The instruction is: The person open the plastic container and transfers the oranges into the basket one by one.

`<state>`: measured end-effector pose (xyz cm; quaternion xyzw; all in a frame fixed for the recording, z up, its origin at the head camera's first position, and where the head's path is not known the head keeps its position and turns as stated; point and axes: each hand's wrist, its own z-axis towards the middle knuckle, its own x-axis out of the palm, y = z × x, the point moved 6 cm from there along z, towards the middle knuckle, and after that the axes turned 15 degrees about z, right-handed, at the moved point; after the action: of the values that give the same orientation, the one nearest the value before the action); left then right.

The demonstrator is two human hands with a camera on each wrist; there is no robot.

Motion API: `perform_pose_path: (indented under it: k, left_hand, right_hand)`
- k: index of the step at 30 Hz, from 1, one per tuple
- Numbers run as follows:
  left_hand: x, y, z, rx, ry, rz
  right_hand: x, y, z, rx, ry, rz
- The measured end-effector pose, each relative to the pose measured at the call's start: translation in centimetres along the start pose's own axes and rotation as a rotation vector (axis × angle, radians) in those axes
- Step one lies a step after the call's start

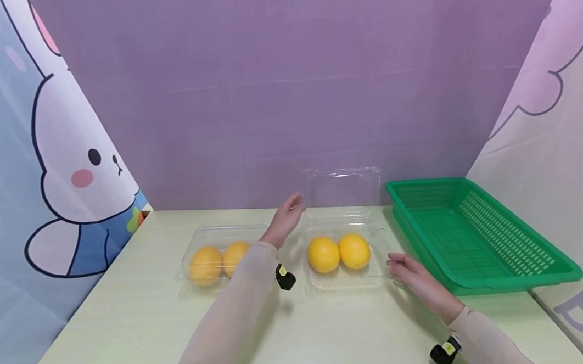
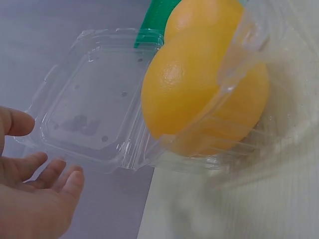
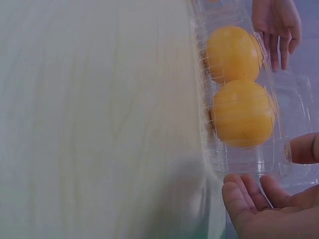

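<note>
Nearest, the right hand [image 1: 420,282] is hovering beside the right end of an open clear box [image 1: 346,281], its fingers extended and thumb apart. It is pinching nothing; whether its fingertips are touching the plastic cannot be told. Within this box, at mid-desk [image 1: 349,333], a left orange [image 1: 323,254] and a right orange [image 1: 354,250] are sitting side by side. To the left, a second box [image 1: 227,235], seemingly closed, is containing two further oranges [image 1: 206,266]; to the right, a green basket [image 1: 472,238] is standing. Farther back, the left hand [image 1: 284,218], fingers loosely spread and gripping nothing, is hovering near the left edge of the raised lid [image 1: 343,189]. A purple cloth [image 1: 287,94] is hanging behind.

Pulled from one side only, the lid would probably be twisting at its hinge and catching on an orange; without a steadying right hand, the light base could be sliding. The left sleeve [image 1: 239,311], crossing the second box, could be nudging it.

That sleeve is hiding part of the second box and its right-hand fruit. Transparency is obscuring the lid's outline and any catches.
</note>
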<state>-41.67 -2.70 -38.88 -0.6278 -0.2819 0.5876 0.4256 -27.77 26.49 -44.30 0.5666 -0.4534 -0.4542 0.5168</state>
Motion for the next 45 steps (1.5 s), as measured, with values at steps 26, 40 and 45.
perform_pose_path:
  k: [26, 40, 45]
  left_hand:
    - [1.7, 2.0, 0.7, -0.1, 0.024, -0.015]
    - [2.3, 2.6, 0.2, -0.141, 0.066, 0.02]
    - [2.4, 2.7, -0.2, -0.161, 0.067, 0.007]
  right_hand:
    - [0.0, 0.0, 0.1, 0.02, -0.001, 0.007]
    - [0.2, 0.0, 0.2, 0.011, 0.003, -0.001]
    - [0.3, 0.0, 0.3, 0.014, 0.008, -0.013]
